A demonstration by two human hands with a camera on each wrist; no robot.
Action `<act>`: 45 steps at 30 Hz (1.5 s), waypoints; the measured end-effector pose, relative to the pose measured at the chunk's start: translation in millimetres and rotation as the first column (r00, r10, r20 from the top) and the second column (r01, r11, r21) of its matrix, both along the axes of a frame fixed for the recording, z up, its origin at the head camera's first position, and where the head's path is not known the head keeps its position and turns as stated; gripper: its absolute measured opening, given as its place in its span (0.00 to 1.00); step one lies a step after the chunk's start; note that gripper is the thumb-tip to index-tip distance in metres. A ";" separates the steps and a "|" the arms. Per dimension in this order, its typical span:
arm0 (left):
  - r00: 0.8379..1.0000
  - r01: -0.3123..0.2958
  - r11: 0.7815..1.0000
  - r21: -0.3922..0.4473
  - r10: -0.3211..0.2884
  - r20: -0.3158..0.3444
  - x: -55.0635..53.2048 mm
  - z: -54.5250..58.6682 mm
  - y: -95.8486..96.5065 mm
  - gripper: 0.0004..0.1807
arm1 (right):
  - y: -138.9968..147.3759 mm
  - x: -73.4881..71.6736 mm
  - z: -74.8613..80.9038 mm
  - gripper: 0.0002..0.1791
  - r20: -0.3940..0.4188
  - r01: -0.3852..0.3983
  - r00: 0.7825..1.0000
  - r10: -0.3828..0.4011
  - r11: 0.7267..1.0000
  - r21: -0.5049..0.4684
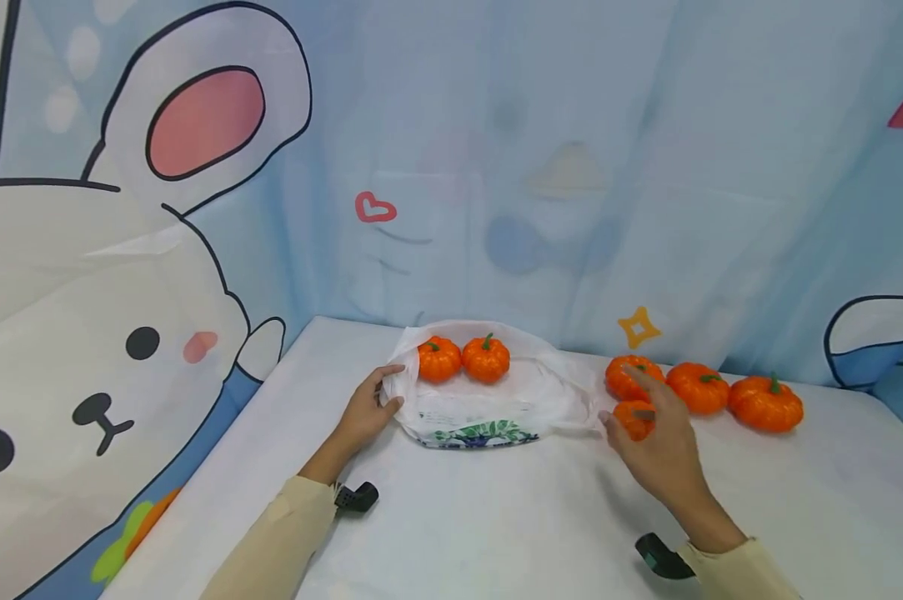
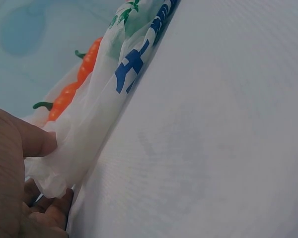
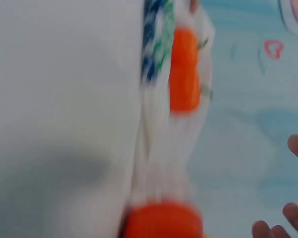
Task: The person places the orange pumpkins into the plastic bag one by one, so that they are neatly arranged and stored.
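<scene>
"What's hidden from you near the far right corner of the surface [image 1: 511, 517]?"
"In the head view, your right hand [image 1: 664, 450] partly covers the front pumpkin [image 1: 634, 430] and the rear pumpkin [image 1: 619, 379]."
"The print [image 1: 489, 433] on your bag [image 1: 544, 387]?"
"Too small there."
"Your wrist views?"
"Right: blurred, its lower edge cropping a pumpkin [image 3: 164, 223]. Left: your left hand [image 1: 364, 410] is cropped."

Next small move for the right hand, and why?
Probably lower the right hand and grip the nearest pumpkin: the hand is empty, fingers spread above it. The left hand already holds the edge of the white bag, where two pumpkins sit.
</scene>
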State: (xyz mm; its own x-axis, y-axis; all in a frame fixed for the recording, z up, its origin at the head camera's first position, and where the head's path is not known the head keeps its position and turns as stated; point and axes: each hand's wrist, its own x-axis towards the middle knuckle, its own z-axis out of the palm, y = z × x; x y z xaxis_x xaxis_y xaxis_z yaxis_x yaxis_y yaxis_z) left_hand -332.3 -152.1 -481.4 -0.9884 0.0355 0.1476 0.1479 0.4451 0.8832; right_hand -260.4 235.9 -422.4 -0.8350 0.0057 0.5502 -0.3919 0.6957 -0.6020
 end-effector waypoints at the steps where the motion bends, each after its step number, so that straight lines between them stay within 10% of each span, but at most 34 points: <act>1: 1.000 0.004 1.000 -0.002 -0.004 -0.007 -0.4 -0.2 -0.2 0.28 | 9.8 1.5 -0.6 0.39 -0.023 0.037 0.999 -0.037 0.999 0.021; 6: 1.000 0.013 1.000 -0.013 -0.013 -0.019 -2.0 -0.7 -0.4 0.28 | 54.6 -1.1 -6.2 0.45 0.147 0.109 0.983 -0.111 0.994 0.016; 11: 1.000 0.001 1.000 -0.002 -0.001 -0.016 -1.6 -0.8 -0.1 0.28 | 77.8 -11.7 -21.0 0.54 0.472 0.088 0.880 -0.055 0.995 -0.049; 17: 1.000 -0.001 1.000 0.008 0.001 -0.002 0.1 -3.9 0.8 0.28 | 85.1 -18.5 -36.0 0.58 0.614 -0.001 0.787 0.054 0.996 -0.085; 30: 1.000 0.005 1.000 -0.002 -0.005 -0.002 0.8 -2.0 0.9 0.28 | 80.3 -17.3 -44.6 0.56 0.562 -0.037 0.824 0.065 0.997 -0.061; 45: 1.000 -0.011 1.000 -0.019 0.011 0.012 2.1 1.0 1.6 0.28 | 80.2 -18.0 -45.5 0.56 0.571 -0.022 0.820 0.038 0.999 -0.035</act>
